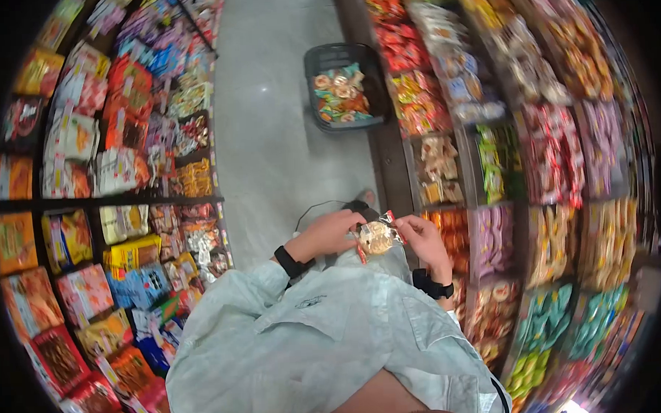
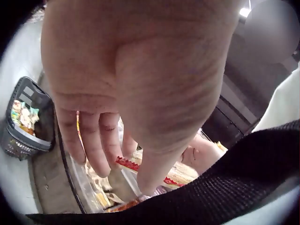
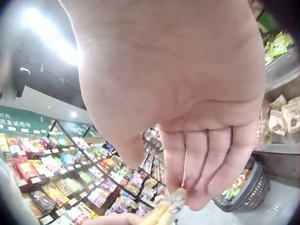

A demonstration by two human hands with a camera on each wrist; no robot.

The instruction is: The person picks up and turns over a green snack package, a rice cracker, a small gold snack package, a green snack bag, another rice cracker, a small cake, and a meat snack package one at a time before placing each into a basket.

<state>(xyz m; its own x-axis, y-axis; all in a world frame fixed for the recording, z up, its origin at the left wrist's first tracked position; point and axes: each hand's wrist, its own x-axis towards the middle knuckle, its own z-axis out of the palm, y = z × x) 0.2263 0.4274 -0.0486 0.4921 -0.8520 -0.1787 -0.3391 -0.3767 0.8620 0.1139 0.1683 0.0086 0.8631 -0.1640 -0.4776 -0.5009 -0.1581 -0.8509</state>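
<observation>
A round, pale tan snack in a clear wrapper with red ends (image 1: 380, 237) is held in front of the person's body. The left hand (image 1: 331, 232) pinches its left end. On the other side, the right hand (image 1: 423, 240) grips the right edge between thumb and fingers. A red zigzag edge of the wrapper (image 2: 129, 163) shows by the left thumb in the left wrist view. In the right wrist view, the snack packet (image 3: 169, 208) appears edge-on below the right fingertips.
A dark shopping basket (image 1: 353, 124) with several wrapped snacks (image 1: 341, 97) stands on the grey aisle floor (image 1: 262, 136), against the right-hand shelves. Bins of small packets (image 1: 554, 148) line the right side. Shelves of bagged and boxed snacks (image 1: 125, 170) run along the left.
</observation>
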